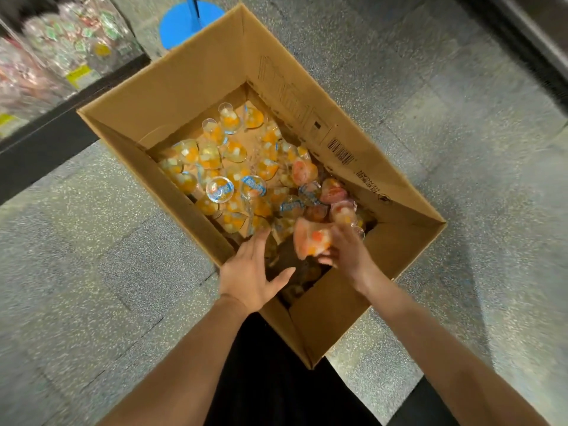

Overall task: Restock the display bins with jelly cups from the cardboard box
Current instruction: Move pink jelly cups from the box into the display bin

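Observation:
An open cardboard box (pixel 196 84) stands on the floor with several jelly cups (pixel 219 189) loose on its bottom, mostly orange ones with blue-printed lids and a few pink ones at the right. My right hand (pixel 347 250) holds pink jelly cups (pixel 312 242) just above the box's near corner. Over the near left wall of the box, my left hand (pixel 253 272) reaches in with fingers straight and spread, holding nothing. Clear display bins (pixel 70 47) with packed sweets sit at the top left.
The bins rest on a black shelf base (pixel 61 139) running along the left. A blue round stand base (pixel 187 21) lies on the speckled floor beyond the box. A dark fixture edge (pixel 534 41) crosses the top right corner.

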Action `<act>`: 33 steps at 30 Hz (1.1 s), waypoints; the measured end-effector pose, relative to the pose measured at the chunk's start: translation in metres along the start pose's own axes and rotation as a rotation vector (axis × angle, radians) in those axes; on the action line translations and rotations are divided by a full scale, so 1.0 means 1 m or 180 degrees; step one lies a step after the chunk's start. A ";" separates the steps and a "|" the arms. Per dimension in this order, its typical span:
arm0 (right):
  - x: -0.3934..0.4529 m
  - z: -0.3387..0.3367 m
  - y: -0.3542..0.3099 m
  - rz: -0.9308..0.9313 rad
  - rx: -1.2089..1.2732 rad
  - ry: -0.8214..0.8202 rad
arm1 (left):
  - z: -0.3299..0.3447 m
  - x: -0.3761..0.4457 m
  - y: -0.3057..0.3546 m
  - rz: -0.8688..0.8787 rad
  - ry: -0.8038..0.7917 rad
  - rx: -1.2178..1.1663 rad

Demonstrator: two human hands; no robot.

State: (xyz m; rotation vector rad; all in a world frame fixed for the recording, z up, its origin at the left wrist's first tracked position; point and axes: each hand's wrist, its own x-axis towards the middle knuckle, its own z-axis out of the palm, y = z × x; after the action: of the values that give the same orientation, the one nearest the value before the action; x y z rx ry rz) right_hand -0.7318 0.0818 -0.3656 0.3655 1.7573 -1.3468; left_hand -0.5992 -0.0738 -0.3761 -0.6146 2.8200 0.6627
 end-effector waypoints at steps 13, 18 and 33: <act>0.022 0.014 0.004 0.0271 -0.0604 -0.0744 | 0.007 -0.004 -0.005 -0.0223 0.0161 -0.0706; 0.118 -0.022 -0.002 0.0016 -0.2448 0.1061 | 0.011 -0.001 -0.005 -0.0143 0.0454 -0.0388; 0.090 0.004 0.018 -0.0348 -0.1146 0.1676 | 0.017 -0.002 -0.011 0.0125 0.0544 -0.0149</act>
State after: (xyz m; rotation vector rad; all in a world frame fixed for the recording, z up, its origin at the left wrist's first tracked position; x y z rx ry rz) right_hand -0.7702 0.0610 -0.4465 0.4532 2.4395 -1.0289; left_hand -0.5908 -0.0743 -0.3947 -0.6546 2.9887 0.7173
